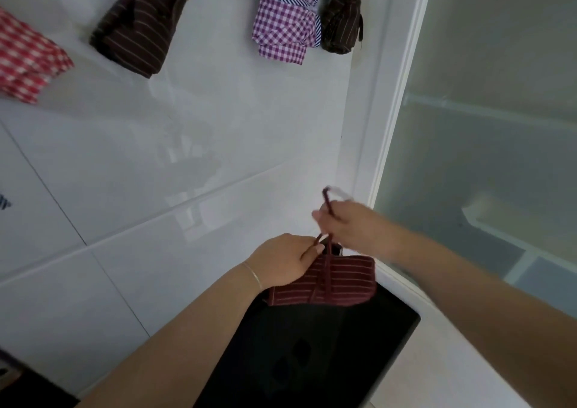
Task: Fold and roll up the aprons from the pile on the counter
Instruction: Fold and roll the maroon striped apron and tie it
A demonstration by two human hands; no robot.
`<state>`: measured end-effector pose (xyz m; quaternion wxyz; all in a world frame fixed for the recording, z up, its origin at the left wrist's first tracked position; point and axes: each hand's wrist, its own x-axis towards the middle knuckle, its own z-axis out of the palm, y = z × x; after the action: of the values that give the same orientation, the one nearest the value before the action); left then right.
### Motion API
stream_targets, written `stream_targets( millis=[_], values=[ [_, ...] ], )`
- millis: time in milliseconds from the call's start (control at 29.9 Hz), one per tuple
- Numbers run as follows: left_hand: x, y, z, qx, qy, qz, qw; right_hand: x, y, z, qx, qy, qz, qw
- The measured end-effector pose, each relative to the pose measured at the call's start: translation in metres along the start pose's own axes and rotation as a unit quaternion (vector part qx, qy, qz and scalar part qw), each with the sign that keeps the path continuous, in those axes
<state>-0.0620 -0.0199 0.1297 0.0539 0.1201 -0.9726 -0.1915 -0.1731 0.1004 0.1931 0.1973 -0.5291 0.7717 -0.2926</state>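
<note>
Because rolled aprons need somewhere to sit out of my way, the white tiled bench (pixel 193 120) carries the finished ones along its far side: a red checked roll (pixel 28 61) at the left edge, a dark brown striped roll (pixel 140 26), a purple checked roll (pixel 287 17), and another brown striped roll (pixel 342 14) touching it on the right. They lie well apart from where I work, so nothing snags on them.

Close to me, a black cooktop (pixel 312 354) is set into the bench, and the maroon striped apron (pixel 324 282), already rolled into a short bundle, rests over its far edge. My left hand (pixel 282 261) steadies the top of the bundle, its grip curled round the cloth and the tie where it leaves the roll, which I judge keeps the roll from springing loose. My right hand (pixel 349 223) is lifted just beyond, its grip pinching the apron's tie (pixel 327 203), which loops up above my knuckles. Judging by this, I am binding the roll with its own tie, and a knot or tuck is what remains.
</note>
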Motion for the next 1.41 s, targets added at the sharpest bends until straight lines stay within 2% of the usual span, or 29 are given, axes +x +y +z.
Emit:
stream_targets(
  millis=[67,201,301,335,368,402,435,469,502,536,569,603,670,737,770,837,937,1071,1172,1239,1339,1406],
  values=[
    [-0.006,0.009,-0.005,-0.140,0.003,0.008,0.990,0.016,0.012,-0.026,0.188,-0.021,0.031,0.981],
    [-0.012,0.026,-0.024,-0.366,0.101,0.013,0.925,0.025,0.057,-0.013,0.418,-0.014,0.129,0.899],
    [-0.010,0.026,-0.029,-0.470,0.170,-0.027,0.866,0.010,0.055,0.033,0.501,-0.083,0.097,0.856],
    [-0.008,0.023,-0.027,-0.502,0.189,-0.059,0.842,0.003,0.045,0.049,0.516,-0.069,0.095,0.848],
    [-0.005,0.019,-0.024,-0.530,0.205,-0.098,0.817,-0.001,0.039,0.064,0.530,-0.019,0.105,0.841],
    [-0.001,0.012,-0.021,-0.555,0.217,-0.142,0.790,-0.005,0.031,0.076,0.509,0.042,0.102,0.853],
    [0.002,0.005,-0.019,-0.575,0.221,-0.186,0.766,-0.008,0.031,0.087,0.443,0.103,0.085,0.886],
    [0.005,-0.001,-0.016,-0.580,0.214,-0.226,0.753,-0.012,0.029,0.093,0.319,0.147,0.054,0.935],
    [0.006,-0.007,-0.013,-0.565,0.197,-0.260,0.758,-0.016,0.031,0.097,0.139,0.183,0.019,0.973],
    [0.008,-0.011,-0.009,-0.527,0.176,-0.283,0.782,-0.017,0.034,0.096,-0.041,0.217,-0.029,0.975],
    [0.008,-0.016,-0.003,-0.467,0.156,-0.296,0.818,-0.017,0.037,0.093,-0.169,0.253,-0.085,0.949],
    [0.008,-0.019,0.000,-0.395,0.144,-0.296,0.858,-0.015,0.040,0.087,-0.245,0.268,-0.136,0.922],
    [0.006,-0.022,0.000,-0.263,0.116,-0.265,0.920,-0.006,0.047,0.073,-0.326,0.274,-0.227,0.876],
    [0.007,-0.023,-0.003,-0.191,0.052,-0.240,0.950,0.001,0.051,0.060,-0.355,0.250,-0.290,0.853],
    [0.007,-0.024,-0.004,-0.179,0.020,-0.236,0.955,0.002,0.052,0.056,-0.353,0.230,-0.310,0.852],
    [0.006,-0.026,-0.004,-0.199,-0.015,-0.237,0.951,0.002,0.052,0.054,-0.315,0.184,-0.318,0.875],
    [0.003,-0.028,0.004,-0.257,-0.015,-0.261,0.930,0.004,0.059,0.059,-0.224,0.163,-0.279,0.920],
    [-0.007,-0.029,0.043,-0.260,0.111,-0.270,0.920,0.003,0.074,0.084,-0.152,0.204,-0.234,0.938],
    [-0.020,-0.024,0.070,-0.372,0.201,-0.293,0.858,0.002,0.081,0.107,-0.069,0.223,-0.190,0.954],
    [-0.024,-0.023,0.077,-0.415,0.235,-0.298,0.827,0.002,0.081,0.117,0.004,0.226,-0.134,0.965],
    [-0.029,-0.028,0.082,-0.394,0.264,-0.286,0.833,0.001,0.076,0.125,0.103,0.197,-0.046,0.974],
    [-0.031,-0.029,0.083,-0.420,0.272,-0.282,0.819,0.000,0.071,0.127,0.164,0.191,-0.009,0.968]
  ],
)
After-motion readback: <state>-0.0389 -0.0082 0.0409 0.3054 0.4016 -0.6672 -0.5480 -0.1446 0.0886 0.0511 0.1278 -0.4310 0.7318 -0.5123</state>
